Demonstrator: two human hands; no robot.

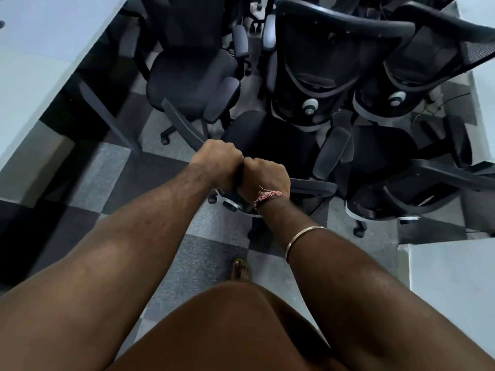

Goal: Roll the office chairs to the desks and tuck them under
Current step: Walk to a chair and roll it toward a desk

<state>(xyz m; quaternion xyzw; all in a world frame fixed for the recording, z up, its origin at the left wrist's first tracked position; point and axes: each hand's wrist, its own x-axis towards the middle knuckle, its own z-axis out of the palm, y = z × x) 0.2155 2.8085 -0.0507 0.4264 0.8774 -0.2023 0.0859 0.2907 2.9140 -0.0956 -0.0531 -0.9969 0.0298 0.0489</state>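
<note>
From the head camera I look down on both forearms reaching forward over a checkered grey carpet point(203, 228). My left hand point(218, 163) and my right hand point(265, 178) sit knuckle to knuckle, each curled into a tight fist around the top edge of the backrest of the nearest office chair point(267, 140), whose dark seat shows just beyond the hands and whose castors peek out below my wrists. On the right wrist I see a frayed red thread band point(267, 196), and further up that forearm a thin metal bangle point(302, 236). The chair I hold stands in the aisle, at the front of a tight cluster of black chairs: a padded one point(192, 84) to the upper left, close to the pale desk point(34, 49) along the left edge, two mesh-backed ones point(329, 57) packed side by side behind it, and another point(383, 151) pressed against its right armrest. A second pale desk surface point(452, 277) shows at the lower right. Below the arms I see a brown garment point(227, 330) and one sandalled foot point(241, 269) on the carpet.
</note>
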